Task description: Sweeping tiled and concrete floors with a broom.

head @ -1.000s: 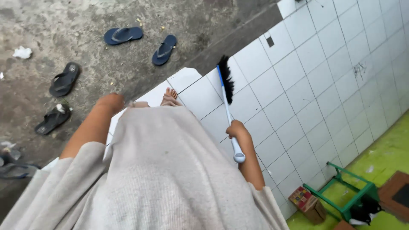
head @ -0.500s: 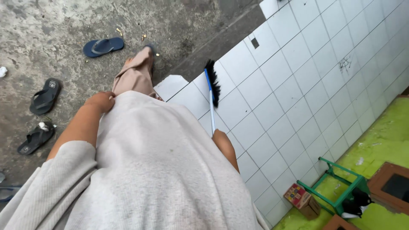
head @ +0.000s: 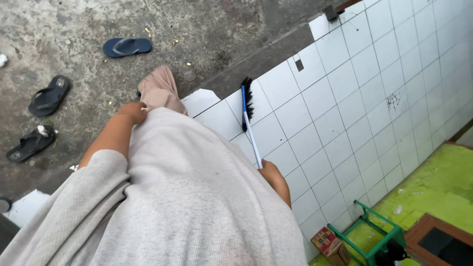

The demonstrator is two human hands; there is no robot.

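Off to your left, a blue flip-flop [head: 127,47] lay on the rough concrete ground [head: 74,24], with two black sandals [head: 48,95] [head: 28,143] further out, well apart from it. White square tiles [head: 345,98] covered the floor on your right. Down at the lower edge, a green metal stool [head: 374,236] lay tipped over on the lime-green floor [head: 438,187], a small colourful cardboard box [head: 329,242] just beside it.

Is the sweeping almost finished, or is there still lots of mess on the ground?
The white tiled floor looks swept, with no litter showing. The right hand holds the broom, bristles at the tile edge; the left hand rests on the clothing. Yellow scraps and flip-flops lie on the concrete.
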